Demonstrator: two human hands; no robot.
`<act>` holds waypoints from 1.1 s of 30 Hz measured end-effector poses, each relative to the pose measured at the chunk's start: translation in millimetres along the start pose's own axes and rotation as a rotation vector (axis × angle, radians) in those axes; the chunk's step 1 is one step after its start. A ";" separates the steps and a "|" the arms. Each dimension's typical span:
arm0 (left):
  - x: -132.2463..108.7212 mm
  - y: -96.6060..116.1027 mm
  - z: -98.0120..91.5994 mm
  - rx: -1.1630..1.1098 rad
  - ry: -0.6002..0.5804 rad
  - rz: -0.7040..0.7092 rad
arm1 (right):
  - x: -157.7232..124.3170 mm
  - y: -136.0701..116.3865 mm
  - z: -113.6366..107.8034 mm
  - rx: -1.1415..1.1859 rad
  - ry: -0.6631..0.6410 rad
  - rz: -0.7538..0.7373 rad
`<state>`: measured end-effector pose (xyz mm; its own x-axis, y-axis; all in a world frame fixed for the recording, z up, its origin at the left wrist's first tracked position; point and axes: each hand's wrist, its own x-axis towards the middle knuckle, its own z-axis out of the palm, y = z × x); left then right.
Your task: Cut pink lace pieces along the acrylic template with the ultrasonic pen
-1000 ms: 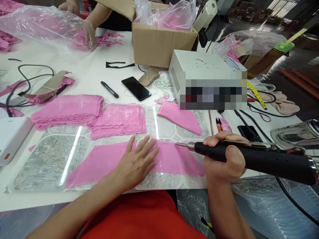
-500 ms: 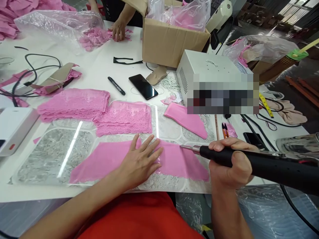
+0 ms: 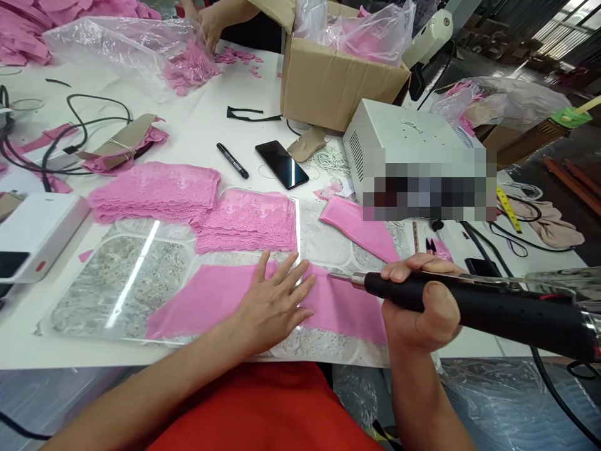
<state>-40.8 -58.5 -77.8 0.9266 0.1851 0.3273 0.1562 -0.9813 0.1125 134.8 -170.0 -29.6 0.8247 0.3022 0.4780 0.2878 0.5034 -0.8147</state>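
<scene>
My left hand (image 3: 275,307) lies flat with its fingers spread where two pink fabric pieces meet. One piece (image 3: 197,300) reaches out to its left, the other (image 3: 347,310) to its right, both on a clear sheet over a marbled surface. My right hand (image 3: 422,300) is wrapped round a black handheld tool (image 3: 493,308), whose thin metal tip points left over the upper part of the right piece; whether it touches cannot be told. Behind my left hand are two stacks of pink lace fabric (image 3: 154,188) (image 3: 248,219). A folded pink piece (image 3: 359,227) lies behind the tool.
A grey metal box (image 3: 399,134) stands at the back right, with a cardboard box (image 3: 338,81) behind it. A phone (image 3: 282,164) and a marker (image 3: 232,160) lie mid-table. A white device (image 3: 44,235) is at left. Another person's hand (image 3: 211,25) is beside a plastic bag (image 3: 113,50).
The view has shifted, so the table items appear further right. My right hand and the tool tip have moved left over the right fabric piece. The other person's hand has drawn back towards the bag.
</scene>
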 end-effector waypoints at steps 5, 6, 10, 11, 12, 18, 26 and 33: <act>0.1 0.4 2.2 -0.011 0.026 -0.033 | 0.1 2.1 1.1 0.006 0.004 0.005; 0.2 0.6 2.1 -0.014 0.026 -0.038 | 0.0 2.2 1.1 0.008 0.009 0.009; 0.7 0.9 0.1 -0.031 0.005 -0.061 | 0.1 2.6 0.9 0.002 0.024 0.016; 0.8 0.9 -0.4 -0.035 -0.001 -0.067 | 0.2 2.7 0.8 -0.001 0.027 0.015; 0.8 0.9 -0.8 -0.037 -0.009 -0.071 | 0.4 2.9 0.6 -0.002 0.027 0.014; 0.5 0.5 -1.7 -0.065 -0.022 -0.088 | 0.8 3.2 0.2 0.000 0.033 0.014; 1.4 0.8 -2.3 -0.070 -0.025 -0.090 | -0.3 3.8 3.4 -0.019 -0.003 0.012; -0.2 0.6 -0.3 -0.061 -0.013 -0.087 | 0.0 5.7 3.3 -0.030 0.008 0.007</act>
<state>-41.0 -59.1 -77.5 0.9148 0.2686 0.3015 0.2159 -0.9564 0.1968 134.9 -164.5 -33.1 0.8305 0.2997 0.4696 0.2959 0.4768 -0.8277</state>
